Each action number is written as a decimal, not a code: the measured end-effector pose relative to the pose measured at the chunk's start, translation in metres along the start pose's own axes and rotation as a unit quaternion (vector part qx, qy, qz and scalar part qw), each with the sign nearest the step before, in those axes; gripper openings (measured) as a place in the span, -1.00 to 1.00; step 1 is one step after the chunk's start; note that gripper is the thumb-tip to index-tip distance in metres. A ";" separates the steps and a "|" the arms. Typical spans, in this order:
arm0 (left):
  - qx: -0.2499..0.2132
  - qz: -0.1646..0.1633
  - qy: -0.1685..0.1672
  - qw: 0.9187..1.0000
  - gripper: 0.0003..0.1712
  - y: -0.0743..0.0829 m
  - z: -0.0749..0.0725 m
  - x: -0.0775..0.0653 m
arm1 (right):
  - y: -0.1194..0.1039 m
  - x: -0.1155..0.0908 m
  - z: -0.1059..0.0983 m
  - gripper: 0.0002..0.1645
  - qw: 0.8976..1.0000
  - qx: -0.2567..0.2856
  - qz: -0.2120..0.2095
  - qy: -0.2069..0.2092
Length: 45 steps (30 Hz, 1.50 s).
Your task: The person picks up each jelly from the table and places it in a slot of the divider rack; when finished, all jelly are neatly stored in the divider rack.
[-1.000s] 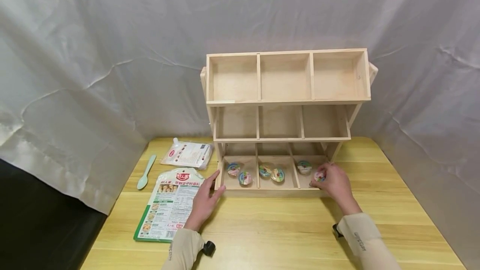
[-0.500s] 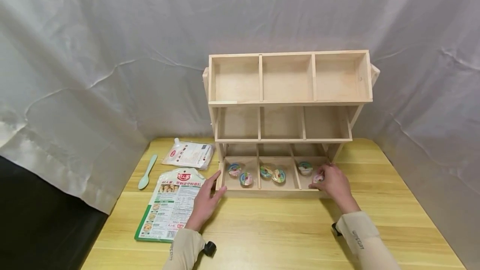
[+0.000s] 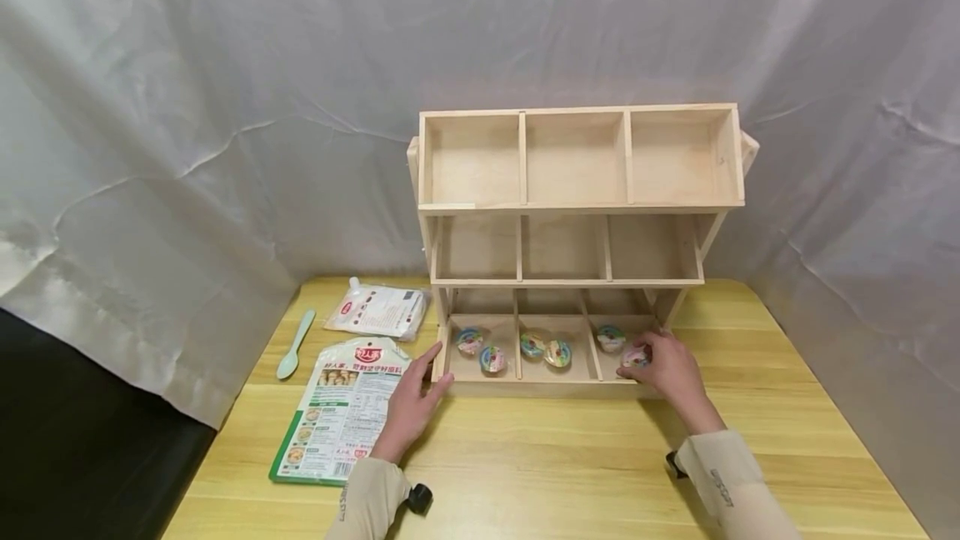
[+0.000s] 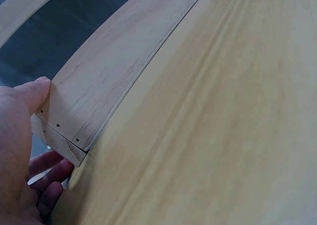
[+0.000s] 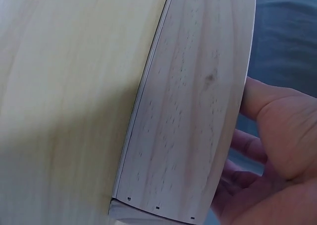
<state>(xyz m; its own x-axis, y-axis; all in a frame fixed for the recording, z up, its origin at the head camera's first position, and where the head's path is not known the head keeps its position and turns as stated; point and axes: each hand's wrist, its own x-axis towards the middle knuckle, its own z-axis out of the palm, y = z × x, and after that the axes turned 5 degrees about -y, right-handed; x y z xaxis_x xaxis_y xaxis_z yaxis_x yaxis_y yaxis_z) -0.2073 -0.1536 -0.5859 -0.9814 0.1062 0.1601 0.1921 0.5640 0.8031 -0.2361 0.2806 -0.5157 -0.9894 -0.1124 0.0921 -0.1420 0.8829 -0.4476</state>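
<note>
A three-tier wooden rack (image 3: 480, 244) stands on the table, each tier split into three compartments. At the front left corner of its bottom tier, my left hand (image 3: 411, 400) grips the wood, thumb at the front board and fingers round the side. My right hand (image 3: 672, 373) reaches over the bottom tier's front edge into the right compartment. Its fingertips pinch a small pink-lidded cup (image 3: 635, 356), partly hidden by the fingers. Another lidded cup (image 3: 610, 338) lies beside it. The middle compartment holds two cups (image 3: 557, 353), and the left one holds two more cups (image 3: 492, 359).
Left of the rack lie a printed food packet (image 3: 341, 411) with a green edge, a spouted white pouch (image 3: 378, 310) and a pale green spoon (image 3: 296, 346). The wooden table (image 3: 555, 465) reaches toward me. Grey cloth (image 3: 300, 40) hangs behind and on both sides.
The pink-lidded cup shows more between the right fingertips and sits slightly nearer the front edge. My left hand keeps its place on the rack's corner.
</note>
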 end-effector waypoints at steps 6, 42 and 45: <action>-0.002 -0.012 -0.007 1.000 -0.24 0.001 0.001 -0.003 | -0.002 -0.009 0.000 -0.38 0.999 0.021 -0.010 0.022; 0.000 -0.004 -0.005 1.000 -0.25 0.001 -0.001 0.000 | -0.039 -0.016 0.042 -0.49 0.990 0.058 -0.126 0.016; 0.001 -0.002 -0.003 1.000 -0.25 0.000 0.000 0.000 | -0.039 -0.016 0.042 -0.49 0.991 0.059 -0.122 0.013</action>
<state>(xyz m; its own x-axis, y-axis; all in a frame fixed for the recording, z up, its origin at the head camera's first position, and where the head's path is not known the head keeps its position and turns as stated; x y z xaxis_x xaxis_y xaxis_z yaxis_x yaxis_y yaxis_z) -0.2072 -0.1535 -0.5855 -0.9822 0.1082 0.1537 0.1879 0.5654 0.8031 -0.2158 0.2293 -0.5369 -0.9241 -0.3030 0.2328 -0.3812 0.7707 -0.5106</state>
